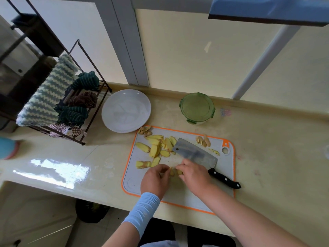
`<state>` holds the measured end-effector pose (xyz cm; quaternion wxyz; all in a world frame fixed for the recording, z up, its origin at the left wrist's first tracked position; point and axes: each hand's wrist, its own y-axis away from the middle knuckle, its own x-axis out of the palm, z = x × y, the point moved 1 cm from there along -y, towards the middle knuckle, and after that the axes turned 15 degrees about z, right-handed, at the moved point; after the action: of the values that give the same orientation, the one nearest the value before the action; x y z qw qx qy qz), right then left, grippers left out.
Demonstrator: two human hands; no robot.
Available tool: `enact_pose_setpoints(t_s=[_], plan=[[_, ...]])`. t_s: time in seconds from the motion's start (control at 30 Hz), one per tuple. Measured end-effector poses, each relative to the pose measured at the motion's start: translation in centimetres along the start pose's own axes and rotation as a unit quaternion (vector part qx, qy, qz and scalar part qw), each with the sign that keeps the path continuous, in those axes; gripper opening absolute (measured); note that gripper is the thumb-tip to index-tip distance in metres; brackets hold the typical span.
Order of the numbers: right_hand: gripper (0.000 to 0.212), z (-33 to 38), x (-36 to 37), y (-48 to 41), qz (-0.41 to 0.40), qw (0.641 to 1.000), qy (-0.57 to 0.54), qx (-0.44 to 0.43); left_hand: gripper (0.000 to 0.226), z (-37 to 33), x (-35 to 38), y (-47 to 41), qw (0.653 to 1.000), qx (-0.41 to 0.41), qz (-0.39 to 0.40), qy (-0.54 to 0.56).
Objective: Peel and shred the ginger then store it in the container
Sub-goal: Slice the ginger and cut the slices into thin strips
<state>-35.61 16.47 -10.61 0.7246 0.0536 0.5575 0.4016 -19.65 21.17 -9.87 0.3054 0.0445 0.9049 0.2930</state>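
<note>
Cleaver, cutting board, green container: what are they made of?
Cleaver: steel blade, dull brushed grey, hang hole; black handle with pale rivets, plastic or wood, unclear. Cutting board: likely plastic, matte grey, orange rim. Green container: translucent lid with clip tabs, likely plastic; body unclear.

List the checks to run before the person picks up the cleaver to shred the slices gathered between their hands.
1. Cleaver free: ok. It lies flat on the cutting board and no hand holds it.
2. Cleaver handle within reach: ok, just beside the right hand.
3. Gathered slices steadied: ok. The left hand and the right hand pinch them.
4. Gathered slices evenly stacked: cannot tell, fingers hide most of them.
5. Other ginger slices clear of the cutting spot: ok, farther back on the board.
6. Container ready: not ok, its green lid is on.
</note>
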Motion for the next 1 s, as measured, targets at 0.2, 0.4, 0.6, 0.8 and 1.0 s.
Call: enact_pose_setpoints(t_s=[0.2,0.4,0.6,0.8,1.0], plan=[[0.021,0.4,-1.7,-1.0,0.057,0.998,0.033,-0.007,0.005,0.1,-0.5,0.1,0.999,-0.012,-0.007,0.036],[0.007,-0.8,-2.2,-0.8,0.044,0.989,-0.136,0.041,0.012,-1.0,0.7,0.0,0.997,-0.071,0.034,-0.012],[0.003,-1.6,-2.1,0.0,0.052,0.984,-0.169,0.040,0.020,-2.3,2.4,0.0,0.987,-0.071,0.045,-0.135],[0.006,-1.7,-3.2,0.1,0.056,0.986,-0.154,0.038,0.020,-1.2,1.4,-0.5,0.984,0.000,-0.004,-0.177],[0.010,-1.1,-3.5,-0.4,0.087,0.988,-0.125,0.036,0.010,0.0,1.3,-1.0,0.942,0.177,-0.022,-0.286]])
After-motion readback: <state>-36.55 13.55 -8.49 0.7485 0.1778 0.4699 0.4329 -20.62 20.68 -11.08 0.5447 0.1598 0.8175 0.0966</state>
